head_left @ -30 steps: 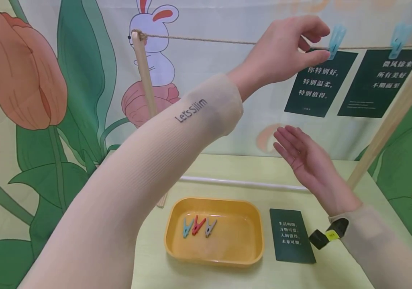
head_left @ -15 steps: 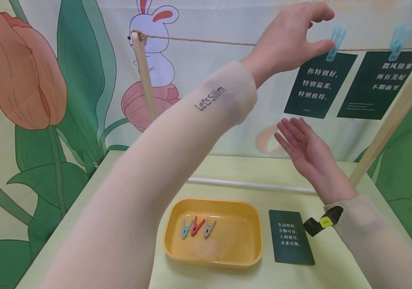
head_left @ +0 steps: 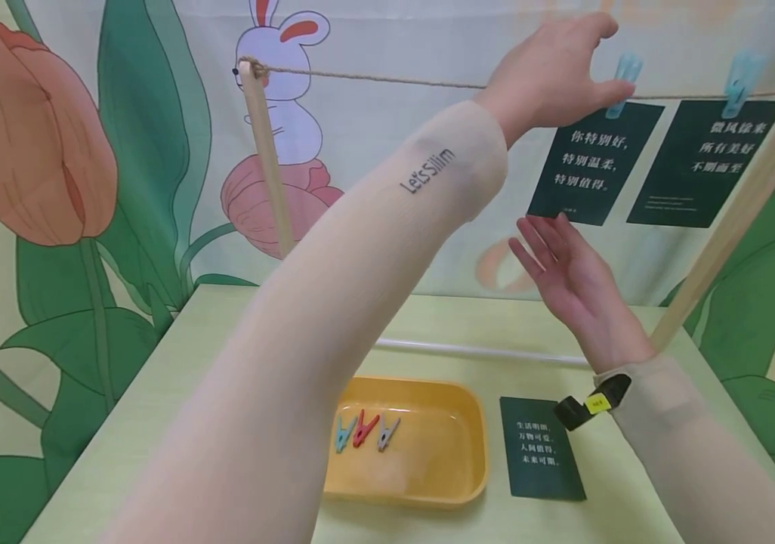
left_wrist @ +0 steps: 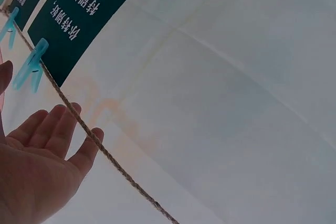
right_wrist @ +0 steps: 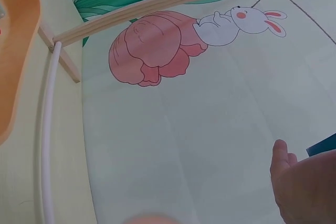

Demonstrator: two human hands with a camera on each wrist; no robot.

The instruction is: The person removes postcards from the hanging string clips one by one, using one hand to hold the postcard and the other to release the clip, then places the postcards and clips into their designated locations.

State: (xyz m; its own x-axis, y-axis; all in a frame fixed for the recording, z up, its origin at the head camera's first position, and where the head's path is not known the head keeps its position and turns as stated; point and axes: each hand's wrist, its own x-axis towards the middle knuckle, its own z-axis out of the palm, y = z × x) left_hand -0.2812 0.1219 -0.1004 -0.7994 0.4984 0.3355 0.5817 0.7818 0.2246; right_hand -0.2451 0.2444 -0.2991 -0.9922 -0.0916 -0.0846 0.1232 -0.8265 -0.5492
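Note:
My left hand (head_left: 557,72) is raised at the twine line (head_left: 381,77), thumb and forefinger spread apart beside a light blue clothespin (head_left: 625,72). In the left wrist view, a visible gap separates its fingers from that clothespin (left_wrist: 32,64). The clothespin grips the line and a dark green card (head_left: 594,162) with white writing. Just under this card my right hand (head_left: 574,287) is held palm up with straight fingers, the fingertips close to its lower edge; whether they touch it cannot be told. To the right hangs a second green card (head_left: 703,162) on another blue clothespin (head_left: 742,83).
Wooden posts carry the line, one at the left (head_left: 267,151) and one at the right (head_left: 727,227). On the table, a yellow tray (head_left: 442,495), partly behind my left sleeve, holds blue, red and grey clothespins. Another green card (head_left: 540,476) lies beside it. A white rod (head_left: 476,348) runs behind.
The left thumb and forefinger have spread wider and come away from the clothespin. My right hand has risen slightly toward the hanging card. The cards stay in place.

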